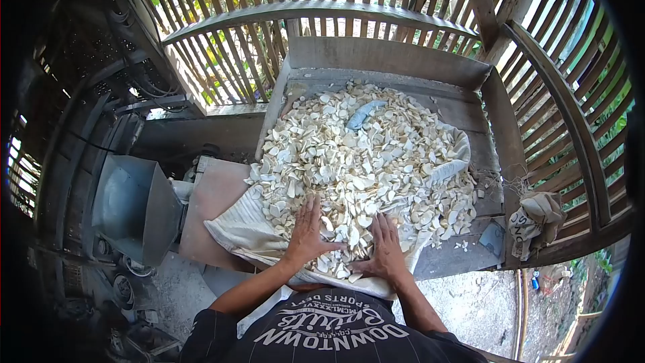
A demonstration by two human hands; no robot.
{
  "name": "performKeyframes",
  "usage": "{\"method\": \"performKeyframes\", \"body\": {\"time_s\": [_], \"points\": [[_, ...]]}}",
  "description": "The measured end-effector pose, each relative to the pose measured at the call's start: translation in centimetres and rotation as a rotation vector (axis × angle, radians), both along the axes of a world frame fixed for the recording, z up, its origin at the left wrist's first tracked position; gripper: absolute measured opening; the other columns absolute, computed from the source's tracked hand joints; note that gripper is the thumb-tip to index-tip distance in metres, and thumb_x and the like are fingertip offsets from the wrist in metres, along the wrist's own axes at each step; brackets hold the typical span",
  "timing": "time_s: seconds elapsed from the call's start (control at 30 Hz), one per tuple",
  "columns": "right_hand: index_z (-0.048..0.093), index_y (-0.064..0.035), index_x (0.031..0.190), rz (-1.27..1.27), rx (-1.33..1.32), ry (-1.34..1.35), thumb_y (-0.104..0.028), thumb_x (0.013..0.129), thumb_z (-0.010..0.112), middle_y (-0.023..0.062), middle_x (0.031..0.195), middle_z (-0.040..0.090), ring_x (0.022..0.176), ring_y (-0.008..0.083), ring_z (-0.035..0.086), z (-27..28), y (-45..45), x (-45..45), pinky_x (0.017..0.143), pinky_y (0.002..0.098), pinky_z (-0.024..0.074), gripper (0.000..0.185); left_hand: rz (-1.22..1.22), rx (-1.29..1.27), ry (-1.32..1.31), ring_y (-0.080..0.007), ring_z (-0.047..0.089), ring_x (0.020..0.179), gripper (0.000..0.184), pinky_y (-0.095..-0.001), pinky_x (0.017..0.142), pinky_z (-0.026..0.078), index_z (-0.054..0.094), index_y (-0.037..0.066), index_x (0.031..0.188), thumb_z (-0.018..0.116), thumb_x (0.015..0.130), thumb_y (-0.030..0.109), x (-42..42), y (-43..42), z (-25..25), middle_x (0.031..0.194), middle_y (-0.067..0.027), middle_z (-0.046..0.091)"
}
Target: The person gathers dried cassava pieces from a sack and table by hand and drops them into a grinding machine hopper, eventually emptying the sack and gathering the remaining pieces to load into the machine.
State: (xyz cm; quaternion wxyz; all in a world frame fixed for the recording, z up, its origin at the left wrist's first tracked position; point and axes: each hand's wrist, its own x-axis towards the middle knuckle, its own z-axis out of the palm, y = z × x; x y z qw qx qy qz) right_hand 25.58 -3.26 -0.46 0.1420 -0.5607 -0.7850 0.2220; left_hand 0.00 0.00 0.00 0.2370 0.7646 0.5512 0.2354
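A wide heap of dried white chips [356, 154], thin and curved like sliced root, covers much of a wooden platform. Under its near side lies a pale woven sack [245, 225], its edge folded toward me. My left hand [309, 235] rests on the near left of the heap, fingers stretched forward and thumb out to the right. On the near right, my right hand [386, 249] lies on the chips with its fingers spread and its thumb pointing left. Loose chips lie between the two hands. Neither hand grips anything. A light blue crumpled piece [365, 114] sits atop the heap.
Raised boards [383, 60] wall the platform at the back and sides. To the left stand a metal hopper [131, 205] and a reddish-brown flat panel [213, 215]. A bundled sack [535, 218] hangs at the right edge. Slatted wooden walls [322, 20] surround the space.
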Motion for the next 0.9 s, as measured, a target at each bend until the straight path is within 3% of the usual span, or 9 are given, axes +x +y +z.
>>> {"method": "performKeyframes", "body": {"time_s": [0.07, 0.3, 0.43, 0.47, 0.57, 0.6, 0.7, 0.73, 0.9], "points": [[0.02, -0.002, 0.158, -0.011, 0.073, 0.044, -0.066, 0.055, 0.09, 0.0313, 0.161, 0.023, 0.151, 0.0474, 0.021, 0.3, 0.6, -0.9, 0.123, 0.0553, 0.0216, 0.14, 0.021, 0.02, -0.029, -0.0476, 0.018, 0.152, 0.14, -0.0512, 0.125, 0.017, 0.005, -0.004, 0.16, 0.08, 0.068, 0.071, 0.5, -0.1, -0.4, 0.162, -0.0339, 0.017], [0.02, -0.0058, 0.159, 0.029, 0.064, 0.323, -0.055, 0.057, 0.094, 0.0361, 0.157, 0.028, 0.145, 0.0519, 0.031, 0.6, 8.5, -5.2, 0.12, 0.0522, 0.0303, 0.135, 0.227, 0.046, -0.35, -0.0447, 0.031, 0.148, 0.131, -0.0472, 0.122, 0.027, 0.013, -0.003, 0.159, 0.08, 0.072, 0.066, 0.9, 2.1, -1.2, 0.159, -0.0324, 0.028], [0.024, -0.005, 0.158, 0.101, 0.144, 0.325, -0.058, 0.054, 0.094, 0.0356, 0.156, 0.031, 0.144, 0.0518, 0.033, 0.2, 11.3, -5.7, 0.118, 0.0528, 0.0326, 0.136, 0.358, -0.093, -0.63, -0.0393, 0.039, 0.145, 0.098, -0.0425, 0.12, 0.032, 0.035, -0.004, 0.154, 0.073, 0.087, 0.057, 1.7, 3.4, -0.2, 0.156, -0.0289, 0.038], [0.03, -0.0111, 0.158, 0.085, 0.155, 0.365, -0.06, 0.061, 0.09, 0.0322, 0.154, 0.038, 0.144, 0.049, 0.035, 0.4, 11.0, -5.8, 0.119, 0.053, 0.0322, 0.124, 0.407, 0.074, -0.566, -0.0374, 0.046, 0.141, 0.078, -0.0425, 0.116, 0.036, 0.043, -0.003, 0.15, 0.058, 0.098, 0.053, 2.1, 3.9, -2.2, 0.154, -0.0252, 0.044], [0.038, -0.0128, 0.156, -0.022, 0.075, 0.4, -0.057, 0.066, 0.088, 0.0283, 0.153, 0.043, 0.145, 0.045, 0.037, -0.1, 10.7, -6.8, 0.118, 0.0515, 0.0329, 0.112, 0.447, 0.122, -0.592, -0.0369, 0.051, 0.137, 0.065, -0.0427, 0.113, 0.039, 0.051, 0.0, 0.146, 0.045, 0.106, 0.05, 2.8, 5.0, -4.5, 0.148, -0.0233, 0.052], [0.048, -0.0137, 0.151, -0.03, 0.095, 0.438, -0.052, 0.072, 0.085, 0.0247, 0.15, 0.048, 0.143, 0.0403, 0.041, -0.1, 10.5, -7.3, 0.118, 0.0494, 0.0333, 0.095, 0.5, 0.068, -0.724, -0.034, 0.053, 0.133, 0.063, -0.0406, 0.111, 0.041, 0.054, 0.0, 0.143, 0.043, 0.107, 0.049, 3.4, 4.9, -3.8, 0.145, -0.0215, 0.056], [0.053, -0.0135, 0.147, -0.057, 0.023, 0.609, -0.051, 0.075, 0.083, 0.025, 0.15, 0.047, 0.138, 0.0406, 0.047, 1.6, 9.8, -8.8, 0.115, 0.047, 0.0378, 0.086, 0.64, -0.094, -1.109, -0.0252, 0.062, 0.12, 0.058, -0.0345, 0.103, 0.045, 0.063, 0.0, 0.135, 0.039, 0.109, 0.046, 5.0, 4.2, 0.0, 0.133, -0.0161, 0.066], [0.054, -0.0093, 0.144, -0.078, 0.031, 0.7, -0.042, 0.08, 0.082, 0.02, 0.148, 0.05, 0.137, 0.0336, 0.05, 1.5, 9.6, -9.3, 0.116, 0.0429, 0.0372, 0.077, 0.668, -0.036, -1.175, -0.02, 0.061, 0.116, 0.05, -0.0317, 0.1, 0.046, 0.064, 0.002, 0.135, 0.045, 0.108, 0.041, 5.5, 4.3, 0.0, 0.131, -0.0124, 0.067], [0.058, 0.0005, 0.137, -0.186, -0.052, 1.153, -0.024, 0.086, 0.079, 0.0143, 0.142, 0.058, 0.132, 0.0249, 0.052, 2.1, 9.2, -10.7, 0.115, 0.0389, 0.0352, 0.061, 0.597, 0.098, -1.205, -0.0218, 0.059, 0.121, 0.038, -0.0337, 0.105, 0.044, 0.069, 0.002, 0.128, 0.058, 0.104, 0.029, 6.2, 4.1, 2.9, 0.127, -0.0113, 0.068]]}}
